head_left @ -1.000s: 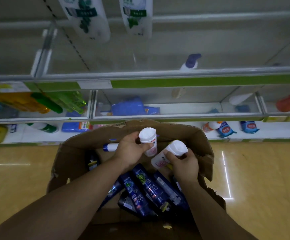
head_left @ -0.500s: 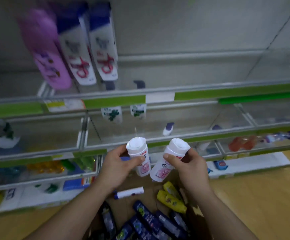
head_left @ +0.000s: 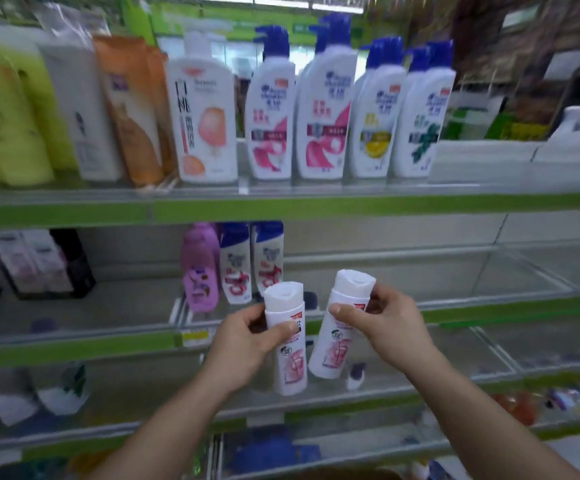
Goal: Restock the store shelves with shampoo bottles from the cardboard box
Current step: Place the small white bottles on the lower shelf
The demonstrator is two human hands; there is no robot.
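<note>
Head view: left hand (head_left: 243,344) wrapped around one white pink-label shampoo bottle (head_left: 290,344), right hand (head_left: 385,327) gripping a second bottle (head_left: 337,332), tilted. Both held upright-ish before the second shelf (head_left: 454,311); pump bottles (head_left: 323,109) at 12 o'clock above.

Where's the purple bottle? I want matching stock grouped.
Head view, middle shelf, left of centre: the purple bottle stands just left of two blue-capped bottles.

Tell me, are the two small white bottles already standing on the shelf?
No, the left hand and the right hand each hold one small white bottle in the air.
</note>
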